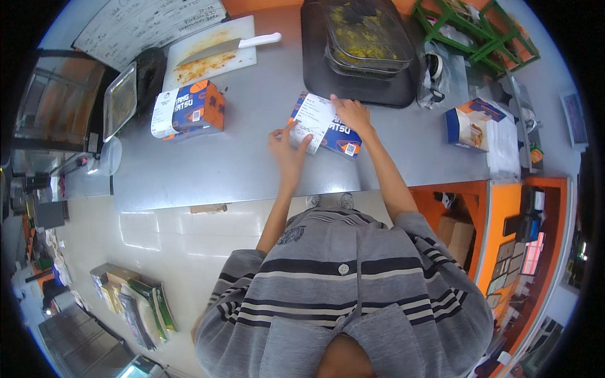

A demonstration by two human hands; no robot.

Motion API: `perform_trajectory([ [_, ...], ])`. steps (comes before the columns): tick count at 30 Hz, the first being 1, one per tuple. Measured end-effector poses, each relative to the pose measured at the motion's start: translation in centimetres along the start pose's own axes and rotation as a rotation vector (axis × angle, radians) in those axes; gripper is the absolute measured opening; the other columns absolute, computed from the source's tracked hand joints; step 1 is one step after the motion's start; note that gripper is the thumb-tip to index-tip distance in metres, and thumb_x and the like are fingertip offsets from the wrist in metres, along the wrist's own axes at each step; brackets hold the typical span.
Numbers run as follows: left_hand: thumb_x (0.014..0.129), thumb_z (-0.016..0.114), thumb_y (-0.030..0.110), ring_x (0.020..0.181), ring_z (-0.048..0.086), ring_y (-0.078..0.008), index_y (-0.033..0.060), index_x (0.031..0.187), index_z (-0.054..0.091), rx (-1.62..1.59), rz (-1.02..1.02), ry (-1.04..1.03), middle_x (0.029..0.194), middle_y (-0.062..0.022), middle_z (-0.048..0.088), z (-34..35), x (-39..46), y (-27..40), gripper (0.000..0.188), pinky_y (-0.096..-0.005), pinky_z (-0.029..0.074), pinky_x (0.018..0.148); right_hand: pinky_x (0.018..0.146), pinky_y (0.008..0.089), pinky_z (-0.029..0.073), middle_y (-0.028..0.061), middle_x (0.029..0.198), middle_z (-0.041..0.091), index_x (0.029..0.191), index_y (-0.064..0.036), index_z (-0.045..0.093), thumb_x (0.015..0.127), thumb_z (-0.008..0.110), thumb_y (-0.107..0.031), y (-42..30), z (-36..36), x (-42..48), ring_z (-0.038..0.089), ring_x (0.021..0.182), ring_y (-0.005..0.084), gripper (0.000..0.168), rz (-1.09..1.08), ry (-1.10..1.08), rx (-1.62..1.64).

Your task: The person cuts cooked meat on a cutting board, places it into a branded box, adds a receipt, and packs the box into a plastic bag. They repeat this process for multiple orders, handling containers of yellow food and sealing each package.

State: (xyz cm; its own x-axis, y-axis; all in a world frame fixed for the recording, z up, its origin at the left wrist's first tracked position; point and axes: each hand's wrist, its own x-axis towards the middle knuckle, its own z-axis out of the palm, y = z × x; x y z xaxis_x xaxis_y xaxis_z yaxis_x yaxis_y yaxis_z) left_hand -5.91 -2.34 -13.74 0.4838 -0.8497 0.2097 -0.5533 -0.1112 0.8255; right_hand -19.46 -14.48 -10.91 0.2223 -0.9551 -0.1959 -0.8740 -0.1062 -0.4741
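A blue and orange printed cardboard food box [341, 141] lies on the metal counter in front of me. A white printed paper slip [313, 118] covers its left part. My left hand [289, 149] touches the slip at its left edge with fingers spread. My right hand [353, 115] rests on the top of the box, fingertips near the slip's right edge. Whether either hand grips anything cannot be told; both seem to press from above. To the left stands a similar box [198, 111] with a white slip over its left side.
A chef's knife [222, 49] lies on a stained white cutting board [248, 56] at the back left. Stacked lidded food containers [368, 42] stand on a black tray [314, 80]. An open-sided food box [468, 127] and white bags [504, 146] are at the right. The counter's front edge is near me.
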Motion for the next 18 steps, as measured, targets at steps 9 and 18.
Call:
perform_trajectory([
  [9, 0.074, 0.060, 0.028, 0.098, 0.035, -0.0305, 0.0112, 0.111, 0.051, 0.225, 0.237, 0.026, 0.105, -0.0199, 0.042, 0.5, -0.9, -0.9, 0.041, -0.0403, 0.028, 0.085, 0.083, 0.0496, 0.033, 0.0174, 0.096, 0.056, 0.084, -0.001, 0.061, 0.085, 0.025, -0.045, 6.0, -3.5, -4.0, 0.047, 0.097, 0.0322, 0.057, 0.072, 0.249, 0.020],
  [18, 0.078, 0.055, 0.012, 0.073, 0.054, -0.0160, 0.0027, 0.092, 0.057, -0.310, 0.287, -0.253, 0.081, -0.0087, 0.056, 12.4, -6.1, 12.5, 0.017, -0.0268, 0.042, 0.066, 0.074, 0.0320, 0.042, 0.0138, 0.091, 0.059, 0.097, 0.000, 0.056, 0.080, 0.047, -0.018, 37.1, -14.5, -15.0, 0.056, 0.082, 0.0242, 0.026, 0.356, 1.158, 0.295],
])
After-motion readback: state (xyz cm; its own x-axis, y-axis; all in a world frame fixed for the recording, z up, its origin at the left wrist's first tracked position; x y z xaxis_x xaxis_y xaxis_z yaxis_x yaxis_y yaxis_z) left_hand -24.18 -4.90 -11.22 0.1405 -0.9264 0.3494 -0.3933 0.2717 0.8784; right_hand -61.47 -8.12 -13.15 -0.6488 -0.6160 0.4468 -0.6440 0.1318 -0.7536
